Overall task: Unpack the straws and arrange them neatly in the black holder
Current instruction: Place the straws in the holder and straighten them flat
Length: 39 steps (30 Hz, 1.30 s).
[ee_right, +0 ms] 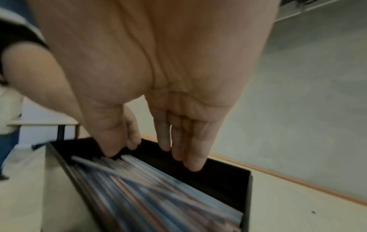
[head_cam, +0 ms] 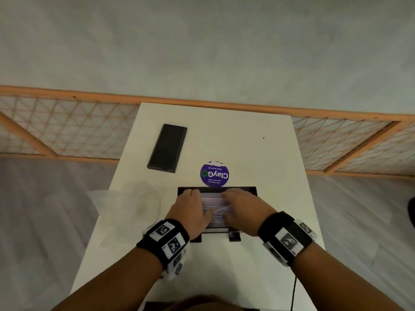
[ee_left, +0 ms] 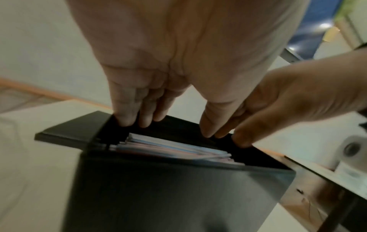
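The black holder (head_cam: pixel 251 190) stands in the middle of the white table, filled with a flat layer of pastel straws (head_cam: pixel 214 221) lying left to right. One pale straw (head_cam: pixel 221 208) lies askew on top. Both hands hover palm down over the holder. My left hand (head_cam: pixel 198 204) reaches its straight fingers to the holder's left end, with fingertips (ee_left: pixel 127 122) at the back wall above the straws (ee_left: pixel 174 149). My right hand (head_cam: pixel 231 206) points its straight fingers (ee_right: pixel 192 166) down onto the straws (ee_right: pixel 149 196) near the holder's far wall (ee_right: pixel 218 185). Neither hand grips anything.
The black lid (head_cam: pixel 167 148) lies at the table's back left. A round purple sticker (head_cam: pixel 214 175) sits just behind the holder. A crumpled clear plastic bag (head_cam: pixel 134 205) lies to its left. A wooden lattice screen (head_cam: pixel 67 129) stands beyond the table (head_cam: pixel 258 142).
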Motion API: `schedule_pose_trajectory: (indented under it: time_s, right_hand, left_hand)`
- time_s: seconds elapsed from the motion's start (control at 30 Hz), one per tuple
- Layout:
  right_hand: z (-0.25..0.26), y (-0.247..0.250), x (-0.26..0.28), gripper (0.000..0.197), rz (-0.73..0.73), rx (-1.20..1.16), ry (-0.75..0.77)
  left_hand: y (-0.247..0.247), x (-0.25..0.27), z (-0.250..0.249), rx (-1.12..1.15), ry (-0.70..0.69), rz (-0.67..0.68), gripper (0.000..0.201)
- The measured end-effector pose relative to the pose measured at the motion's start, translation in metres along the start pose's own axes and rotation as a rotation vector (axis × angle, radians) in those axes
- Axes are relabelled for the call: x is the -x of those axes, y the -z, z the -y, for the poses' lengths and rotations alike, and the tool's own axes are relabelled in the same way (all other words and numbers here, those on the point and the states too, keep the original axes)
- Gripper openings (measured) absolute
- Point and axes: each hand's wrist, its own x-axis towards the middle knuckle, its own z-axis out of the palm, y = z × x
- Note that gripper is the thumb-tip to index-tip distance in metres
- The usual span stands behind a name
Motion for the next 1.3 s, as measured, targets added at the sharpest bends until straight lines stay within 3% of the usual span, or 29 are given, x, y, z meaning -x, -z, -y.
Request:
schedule_pose_trajectory:
  time_s: [0.17,0.3,0.6,0.8,1.03,1.13,1.3]
  right_hand:
    - [-0.008,-0.007,-0.03,0.058,0.269,0.242,-0.161]
    - [-0.009,-0.007,-0.047,0.064,0.348,0.277,-0.204]
    - [0.002,-0.011,-0.054,0.063,0.495,0.282,-0.238]
    - [0.0,0.002,-0.039,0.053,0.322,0.291,-0.112]
    - [0.0,0.018,-0.007,0.047,0.124,0.229,-0.013]
    - [0.001,0.006,-0.003,0.045,0.123,0.223,0.015]
    - [-0.001,-0.016,-0.016,0.061,0.182,0.198,-0.003]
  left_hand:
    - [-0.012,-0.012,-0.012,0.063,0.191,0.053,0.061]
    - [-0.02,-0.015,-0.014,0.187,0.324,0.092,0.061]
    - [-0.021,-0.014,-0.008,0.321,0.323,0.087,0.068]
    - [0.0,-0.001,-0.004,0.393,0.216,-0.003,0.06]
    - [0.016,0.02,0.008,0.224,0.024,-0.118,0.035]
    - [0.012,0.026,0.009,0.164,-0.007,-0.122,0.035]
    - [-0.002,0.029,0.009,0.121,-0.019,-0.077,0.032]
